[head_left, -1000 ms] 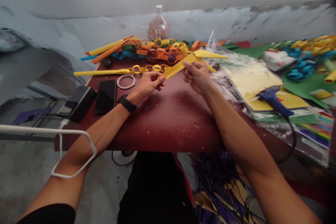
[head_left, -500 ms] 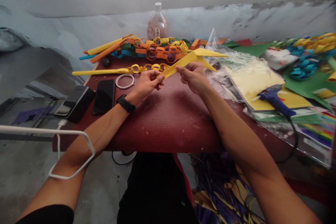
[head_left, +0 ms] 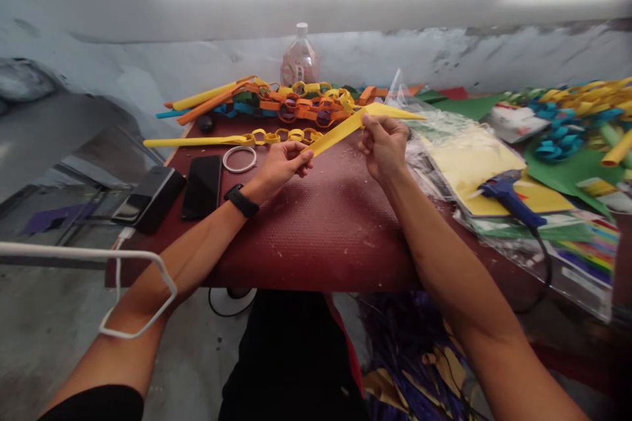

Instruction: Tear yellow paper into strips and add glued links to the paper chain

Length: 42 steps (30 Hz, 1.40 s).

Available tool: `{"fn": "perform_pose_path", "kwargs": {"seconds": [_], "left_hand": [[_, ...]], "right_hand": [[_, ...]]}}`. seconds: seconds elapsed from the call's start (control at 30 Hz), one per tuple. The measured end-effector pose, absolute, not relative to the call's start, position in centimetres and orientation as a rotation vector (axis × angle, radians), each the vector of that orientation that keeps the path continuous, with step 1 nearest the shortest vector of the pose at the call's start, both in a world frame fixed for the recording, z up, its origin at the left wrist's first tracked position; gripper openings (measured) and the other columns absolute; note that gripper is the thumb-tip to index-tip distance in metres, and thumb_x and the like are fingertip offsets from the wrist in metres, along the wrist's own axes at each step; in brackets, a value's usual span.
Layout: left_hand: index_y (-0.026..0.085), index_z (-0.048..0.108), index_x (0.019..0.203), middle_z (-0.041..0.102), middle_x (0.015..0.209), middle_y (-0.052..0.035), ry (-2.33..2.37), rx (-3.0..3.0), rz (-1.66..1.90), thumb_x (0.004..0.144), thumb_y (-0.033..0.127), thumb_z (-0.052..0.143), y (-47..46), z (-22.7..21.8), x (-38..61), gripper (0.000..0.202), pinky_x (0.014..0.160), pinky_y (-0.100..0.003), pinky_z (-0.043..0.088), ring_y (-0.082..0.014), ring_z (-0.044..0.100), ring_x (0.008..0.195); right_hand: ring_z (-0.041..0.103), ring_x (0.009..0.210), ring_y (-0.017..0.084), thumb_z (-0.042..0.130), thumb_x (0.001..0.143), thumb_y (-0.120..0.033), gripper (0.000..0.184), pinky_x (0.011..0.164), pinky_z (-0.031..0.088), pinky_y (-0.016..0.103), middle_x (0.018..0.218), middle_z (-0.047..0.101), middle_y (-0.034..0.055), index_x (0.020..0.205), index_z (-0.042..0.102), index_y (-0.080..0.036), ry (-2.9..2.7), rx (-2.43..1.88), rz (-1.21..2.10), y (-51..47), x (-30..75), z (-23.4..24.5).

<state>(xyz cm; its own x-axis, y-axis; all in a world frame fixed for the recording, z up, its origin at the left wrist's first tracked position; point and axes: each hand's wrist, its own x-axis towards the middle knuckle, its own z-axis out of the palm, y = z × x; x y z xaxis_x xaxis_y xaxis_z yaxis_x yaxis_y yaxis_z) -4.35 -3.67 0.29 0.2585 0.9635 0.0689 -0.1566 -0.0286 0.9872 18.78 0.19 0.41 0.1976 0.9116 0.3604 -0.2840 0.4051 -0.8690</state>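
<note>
A yellow paper strip (head_left: pixel 338 134) is stretched at a slant between my two hands, above the dark red table. My left hand (head_left: pixel 284 164) pinches its lower left end between thumb and fingers. Further up, my right hand (head_left: pixel 384 145) grips the strip near a fold, past which the paper points off to the right. Just behind my left hand lies a yellow paper chain (head_left: pixel 266 137), joined to a long rolled yellow paper stick (head_left: pixel 190 142). Orange paper chains (head_left: pixel 316 108) are heaped behind it.
On the left are a phone (head_left: pixel 201 187), a black box-like device (head_left: pixel 148 197) and a white ring (head_left: pixel 239 159). A plastic bottle (head_left: pixel 300 62) stands at the back. A blue glue gun (head_left: pixel 511 197) rests on yellow paper sheets (head_left: pixel 474 151) at right, its cable hanging down. A white bent frame (head_left: pixel 83 252) crosses my left forearm.
My right hand has slid up and right along the strip, toward the fold. My left hand keeps its pinch on the lower end. The whole view has shifted slightly.
</note>
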Motion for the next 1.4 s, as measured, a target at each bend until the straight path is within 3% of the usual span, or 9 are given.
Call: {"fn": "perform_pose_path", "kwargs": {"seconds": [0.13,0.3,0.5,0.67,0.8,1.0,1.2,1.4], "left_hand": [[0.011,0.069,0.086,0.073,0.070,-0.0009,0.875,1.212,1.095,0.096,0.015,0.085,-3.7,0.1,-4.3,0.019,0.054,-0.017,0.051,-0.0054,0.062,0.053],[0.010,0.071,0.089,0.074,0.071,-0.0016,0.838,1.182,1.118,0.094,0.015,0.087,-3.5,-0.2,-4.3,0.017,0.055,-0.018,0.052,-0.0063,0.064,0.054],[0.011,0.071,0.087,0.072,0.068,0.0001,0.862,1.198,1.115,0.093,0.015,0.088,-3.4,-0.1,-4.4,0.018,0.053,-0.017,0.048,-0.0048,0.059,0.051],[0.011,0.070,0.086,0.070,0.066,0.0007,0.886,1.151,1.088,0.097,0.008,0.080,-3.6,0.3,-4.4,0.015,0.052,-0.017,0.046,-0.0047,0.057,0.050],[0.011,0.070,0.085,0.071,0.069,-0.0002,0.886,1.059,1.041,0.100,0.007,0.075,-3.9,0.6,-4.4,0.016,0.054,-0.017,0.048,-0.0046,0.059,0.052],[0.011,0.072,0.086,0.073,0.071,-0.0014,0.879,1.114,0.989,0.095,0.017,0.085,-4.1,0.3,-4.2,0.017,0.057,-0.017,0.050,-0.0051,0.061,0.054],[0.012,0.071,0.084,0.072,0.071,-0.0009,0.897,1.099,0.942,0.090,0.021,0.092,-4.0,0.5,-4.5,0.024,0.054,-0.015,0.047,-0.0041,0.059,0.053],[0.011,0.070,0.081,0.072,0.068,-0.0009,0.910,1.074,0.949,0.093,0.015,0.089,-4.1,0.7,-4.5,0.022,0.052,-0.015,0.046,-0.0039,0.059,0.051]], "right_hand": [[0.032,0.042,0.004,0.105,0.063,-0.059,0.059,0.037,0.029,0.022,0.056,0.051,-0.0079,0.068,0.058,-0.023,-1.105,-0.793,1.136,-1.1,17.3,0.2],[0.037,0.040,0.005,0.103,0.067,-0.058,0.052,0.038,0.030,0.023,0.048,0.049,-0.0064,0.063,0.067,-0.019,-1.379,-0.841,1.216,-1.8,15.3,-1.0],[0.031,0.042,0.003,0.106,0.061,-0.053,0.056,0.038,0.027,0.021,0.048,0.045,-0.0081,0.058,0.060,-0.020,-1.207,-0.802,1.188,-1.0,17.1,-0.2],[0.027,0.045,0.003,0.106,0.059,-0.048,0.054,0.039,0.025,0.019,0.053,0.045,-0.0092,0.064,0.059,-0.022,-1.039,-0.783,1.096,-0.1,19.1,0.6],[0.031,0.048,0.004,0.106,0.060,-0.052,0.059,0.040,0.024,0.020,0.059,0.050,-0.0074,0.068,0.056,-0.022,-1.040,-0.784,1.216,-0.8,18.2,0.6],[0.025,0.051,0.004,0.103,0.064,-0.046,0.047,0.044,0.021,0.022,0.057,0.043,-0.0082,0.078,0.067,-0.020,-1.217,-0.832,1.382,-2.7,14.9,-0.4],[0.022,0.050,0.003,0.106,0.059,-0.041,0.062,0.043,0.020,0.021,0.058,0.040,-0.0106,0.069,0.049,-0.022,-1.103,-0.839,1.259,-2.0,15.6,0.2],[0.027,0.048,0.003,0.105,0.064,-0.045,0.053,0.040,0.022,0.021,0.063,0.051,-0.0078,0.069,0.058,-0.020,-1.015,-0.867,1.093,-0.4,18.2,0.8]]}}
